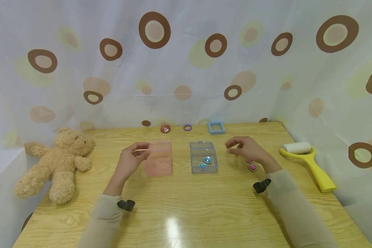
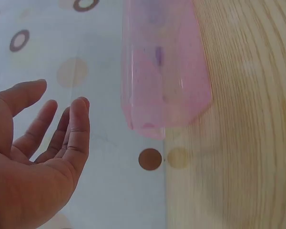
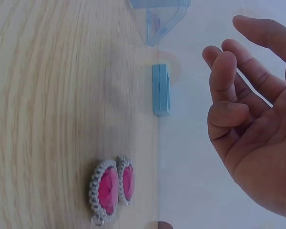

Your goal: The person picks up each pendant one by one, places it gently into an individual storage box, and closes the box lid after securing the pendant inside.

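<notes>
Pink gems (image 1: 252,167) are on the table (image 1: 179,193), right of the clear box (image 1: 201,152), and the person's right hand (image 1: 245,148) is up in the air near them, fingertips on the clear box's side, fingers loosely bent, nothing in it. Left hand (image 1: 131,162) is just as relaxed and empty, near the pink box (image 1: 158,167) left of the clear one. The head view has one pink gem partly covered by the hand; the right wrist view gets both, plus a tiny metal loop (image 3: 97,220) on one. Only the head view shows the blue gems (image 1: 207,159) inside the clear box, though. My count: two pink gems, two blue, one box of each kind. Behind the clear box, one red badge (image 1: 165,129), one purple ring (image 1: 187,130), one blue frame (image 1: 217,132). Far left of it, one teddy bear (image 1: 60,155); far right, one lint roller (image 1: 320,174).
</notes>
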A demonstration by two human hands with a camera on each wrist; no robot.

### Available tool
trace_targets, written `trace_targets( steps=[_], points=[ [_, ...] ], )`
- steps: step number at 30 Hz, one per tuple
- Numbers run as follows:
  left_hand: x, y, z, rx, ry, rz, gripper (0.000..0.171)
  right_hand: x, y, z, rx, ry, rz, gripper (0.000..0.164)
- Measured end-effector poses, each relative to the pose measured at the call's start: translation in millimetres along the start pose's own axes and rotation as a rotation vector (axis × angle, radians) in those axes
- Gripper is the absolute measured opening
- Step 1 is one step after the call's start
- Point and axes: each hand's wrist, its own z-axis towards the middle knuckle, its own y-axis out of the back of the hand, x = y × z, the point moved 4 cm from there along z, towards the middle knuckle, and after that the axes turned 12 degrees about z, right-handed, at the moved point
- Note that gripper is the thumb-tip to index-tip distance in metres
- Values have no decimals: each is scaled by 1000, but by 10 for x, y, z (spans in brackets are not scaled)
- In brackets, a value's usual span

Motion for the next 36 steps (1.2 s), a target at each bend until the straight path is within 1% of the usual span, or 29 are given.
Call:
trace_targets(
  steps=[3, 7, 10, 14, 17, 22, 25, 27, 32, 36],
  points=[
    [84, 86, -8, -7, 34, 10, 46, -44, 41, -26, -8, 3, 15, 35],
    [179, 155, -25, 6, 83, 19, 51, -126, 91, -64, -12, -14, 40, 37],
    [228, 167, -32, 28, 113, 15, 51, -190, 126, -93, -20, -31, 32, 38],
    [263, 149, -51, 85, 131, -8, 53, -242, 180, -145, -31, -45, 6, 39],
    [285, 124, -58, 133, 130, -23, 56, -266, 236, -195, -42, -51, -9, 40],
    [308, 90, -56, 177, 120, -21, 62, -344, 327, -280, -59, -64, -6, 40],
    [324, 74, -53, 196, 121, -18, 64, -416, 367, -325, -64, -82, -7, 39],
    [336, 66, -50, 206, 119, -18, 63, -465, 389, -352, -69, -110, -7, 39],
    [351, 62, -45, 220, 97, -1, 61, -576, 434, -405, -60, -163, -13, 36],
    [359, 59, -42, 236, 88, 1, 62, -647, 463, -429, -53, -179, -38, 36]
  ],
)
